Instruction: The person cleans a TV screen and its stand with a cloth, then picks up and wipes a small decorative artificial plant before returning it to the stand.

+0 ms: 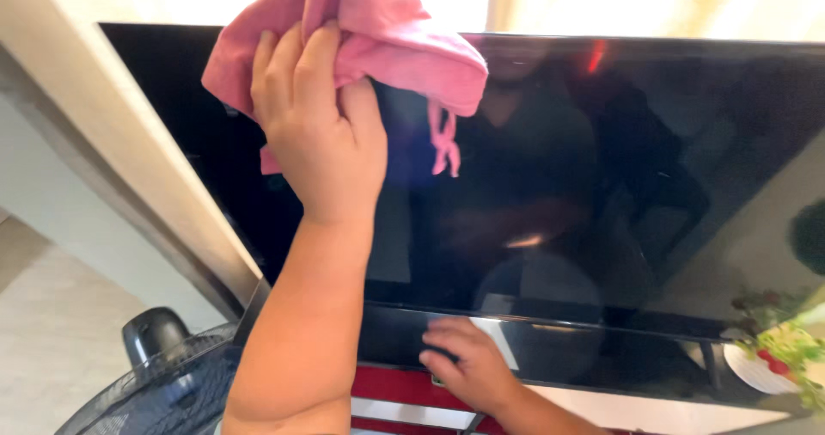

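left hand (322, 134) grip presses pink cloth (369, 31) on dark screen (601, 186); right hand (468, 366) flat.

Cloth: our left hand (318, 125) covers part of the pink cloth (361, 31); its top leaves the frame.
Fan: the black fan (155, 375) is cropped below.

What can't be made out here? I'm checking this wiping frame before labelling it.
- Screen behind the pink cloth: covered by the cloth and left hand, head view.
- Top of the cloth: cut off by the frame's upper edge.
- Right hand's fingertips: too dark against the lower bezel to tell what they touch.
- Fan: cut off at the bottom edge.
- Plant: blurred, partly off the right edge.
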